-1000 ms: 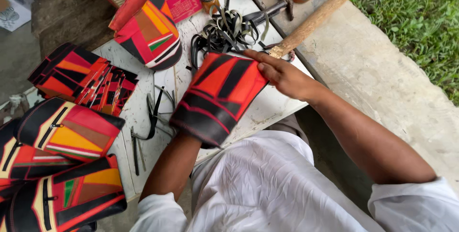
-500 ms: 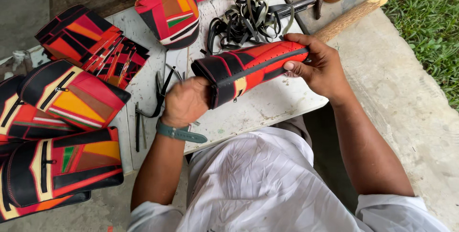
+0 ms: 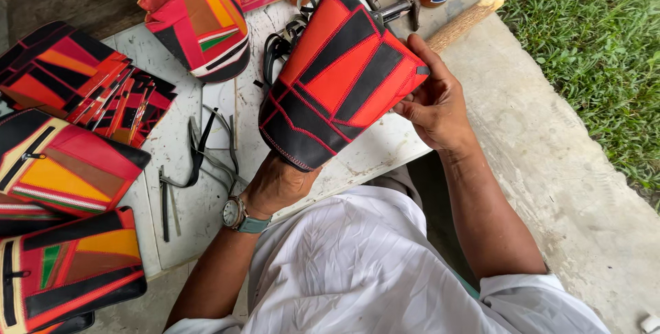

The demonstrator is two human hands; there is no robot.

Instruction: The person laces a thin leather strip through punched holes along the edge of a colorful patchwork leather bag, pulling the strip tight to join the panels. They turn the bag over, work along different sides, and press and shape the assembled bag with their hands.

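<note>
The person holds a red, orange and black patchwork leather piece (image 3: 337,76) up above the white worktop (image 3: 206,203). The left hand (image 3: 275,186) has its grip clamped on the lower edge, and the right hand (image 3: 433,103) clasps the upper right corner. Finished patchwork bags (image 3: 65,162) lie to the left, with black straps (image 3: 278,45) behind the piece.

Patchwork leather bag (image 3: 340,76): black, red and orange panels with visible stitched seams, curved dark bottom edge. Held tilted off the surface (image 3: 206,203), just right of the loose black straps (image 3: 206,152), its underside facing up.
</note>
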